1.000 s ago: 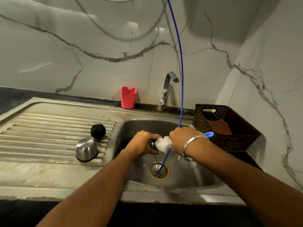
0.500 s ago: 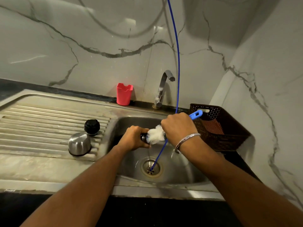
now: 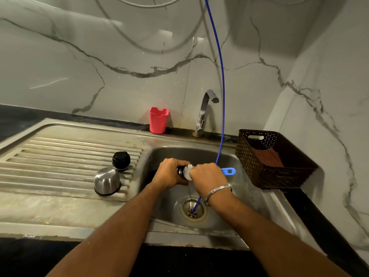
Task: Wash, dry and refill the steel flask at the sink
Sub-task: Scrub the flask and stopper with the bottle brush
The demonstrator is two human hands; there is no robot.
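— Starting at the left, what sits on the drainboard [image 3: 60, 156]?
— A steel cup lid [image 3: 107, 181] mouth down on the ridges, and just behind it a black stopper [image 3: 121, 160]. A red holder [image 3: 158, 120] stands against the marble wall further back.

— And the flask?
— Over the sink basin [image 3: 229, 216], lying roughly level. Only its dark threaded neck [image 3: 180, 171] shows; the left hand [image 3: 169, 173] covers the body, its grip wrapped tight around it.

— What is at the mouth?
— White bristles of a bottle brush [image 3: 188, 172], pressed against the opening. The right hand [image 3: 207, 179] has its grip clenched on the brush, and the blue handle end [image 3: 228, 171] pokes out past the knuckles. A bangle [image 3: 217, 191] rides the wrist.

— Anything in the way?
— A thin blue hose [image 3: 221, 86] hangs from above, passes behind the right hand and ends in the drain [image 3: 192, 210]. The tap [image 3: 205, 110] stands behind, spout clear of the hands.

— Further right?
— A brown basket [image 3: 265, 174] on the tabletop, with a reddish cloth [image 3: 268, 156] inside
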